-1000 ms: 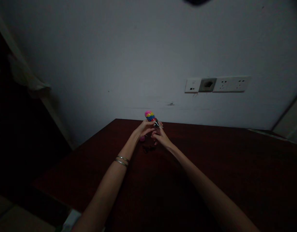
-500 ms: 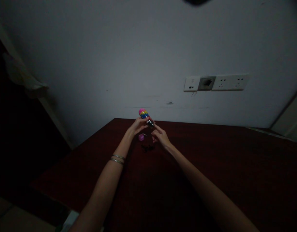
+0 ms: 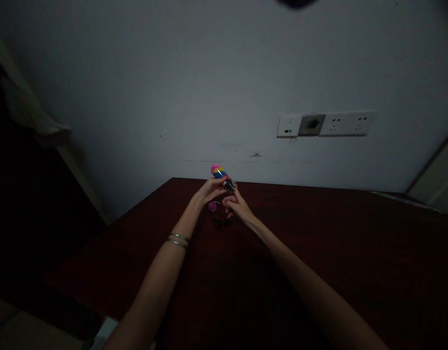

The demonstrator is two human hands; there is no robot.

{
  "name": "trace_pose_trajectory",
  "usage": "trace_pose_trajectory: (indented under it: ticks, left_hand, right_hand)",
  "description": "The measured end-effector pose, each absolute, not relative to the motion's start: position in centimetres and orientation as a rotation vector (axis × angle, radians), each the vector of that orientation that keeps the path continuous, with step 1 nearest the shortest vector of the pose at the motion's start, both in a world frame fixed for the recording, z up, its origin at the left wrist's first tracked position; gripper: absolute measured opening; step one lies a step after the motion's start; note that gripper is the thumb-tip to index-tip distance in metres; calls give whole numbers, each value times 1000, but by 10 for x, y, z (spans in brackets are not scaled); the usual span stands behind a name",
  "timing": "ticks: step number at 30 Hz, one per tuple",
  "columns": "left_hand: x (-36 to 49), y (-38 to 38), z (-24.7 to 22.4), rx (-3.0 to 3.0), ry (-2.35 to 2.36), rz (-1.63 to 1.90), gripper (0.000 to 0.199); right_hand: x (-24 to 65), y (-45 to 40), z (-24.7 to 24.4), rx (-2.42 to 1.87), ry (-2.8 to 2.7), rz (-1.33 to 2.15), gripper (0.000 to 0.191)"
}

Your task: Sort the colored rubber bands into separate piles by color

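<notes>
My left hand [image 3: 211, 188] is closed around a clear container [image 3: 220, 172] with pink, yellow, blue, red and black layers. The container is tilted, its pink end up toward the wall and its black end down to the right. At that black end is the index finger of my right hand [image 3: 238, 206], with the other fingers curled; whether they hold anything is too small to tell. On the dark red table just below the hands lie a small purple piece [image 3: 212, 206] and several dark, small items [image 3: 221, 223].
Behind the dark red table [image 3: 318, 233] rises a pale wall [image 3: 216, 87] with a row of white sockets [image 3: 346, 123] at the right. Cloth [image 3: 34, 114] hangs at the far left. Something pale [image 3: 106, 331] shows beside my left forearm.
My right hand's curled fingers have shifted slightly left, under the container's black end. The container has moved very slightly right in my left hand.
</notes>
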State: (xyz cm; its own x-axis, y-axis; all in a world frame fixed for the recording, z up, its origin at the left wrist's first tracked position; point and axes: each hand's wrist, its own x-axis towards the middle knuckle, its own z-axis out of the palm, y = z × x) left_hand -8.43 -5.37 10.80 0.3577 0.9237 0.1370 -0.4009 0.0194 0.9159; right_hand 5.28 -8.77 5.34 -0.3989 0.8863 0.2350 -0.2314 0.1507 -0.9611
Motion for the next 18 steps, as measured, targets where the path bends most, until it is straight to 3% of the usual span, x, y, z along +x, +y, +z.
trace_pose_trajectory:
  ticks: [6, 14, 18]
  left_hand:
    - [-76, -53, 107, 1195, 656, 1086, 16]
    - [-85, -47, 108, 1264, 673, 1223, 23]
    - [-86, -46, 107, 1277, 689, 1212, 23]
  right_hand:
    - [59, -88, 63, -685, -1350, 1567, 74]
    - [64, -82, 65, -601, -1254, 1594, 30]
    - [59, -79, 60, -646, -1199, 1465, 18]
